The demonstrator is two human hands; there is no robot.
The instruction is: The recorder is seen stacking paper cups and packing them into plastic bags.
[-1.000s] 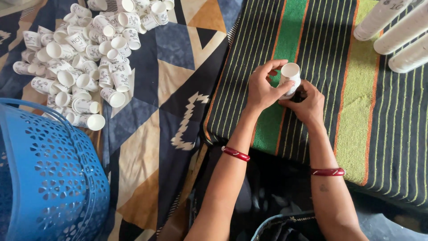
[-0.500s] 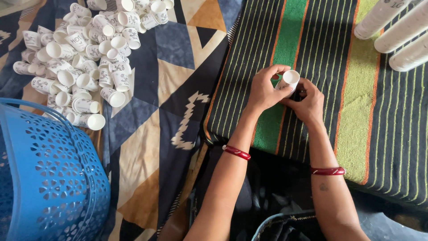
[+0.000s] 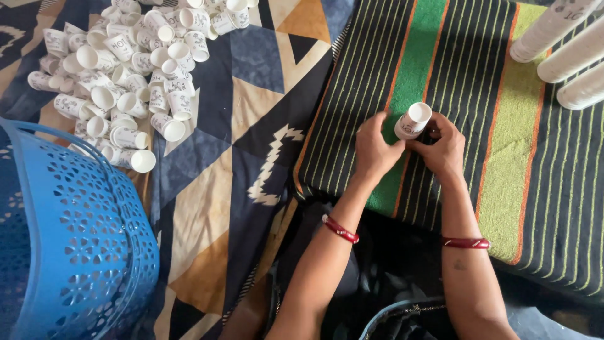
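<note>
Both hands meet over the striped green, black and orange woven mat (image 3: 453, 75), right of centre in the scene; between them sits a small white paper cup with dark printing (image 3: 412, 121), tilted so its open mouth faces up and to the right. The left hand (image 3: 375, 149) curls its fingers around the cup's lower side, thumb and fingertips pinching the base; the right hand (image 3: 445, 148) closes in from the other side, fingers bent narrow against the cup's wall, so the cup is held from both sides and clear of the mat. That two-sided grip looks suited to steadying or turning so light a thing. Each wrist carries a red bangle; the left one (image 3: 340, 229) lies nearer the viewer's middle, the right one (image 3: 465, 242) just beside it.

At the far left a loose heap of similar white paper cups (image 3: 119, 69) lies on the dark blue and tan patterned cloth (image 3: 251, 145), tumbled on their sides, well apart from the hands; the perforated blue plastic basket (image 3: 69, 252) stands at the near left, just beside the heap. At the far right, long nested stacks of white cups (image 3: 566, 44) rest on the mat's corner.
</note>
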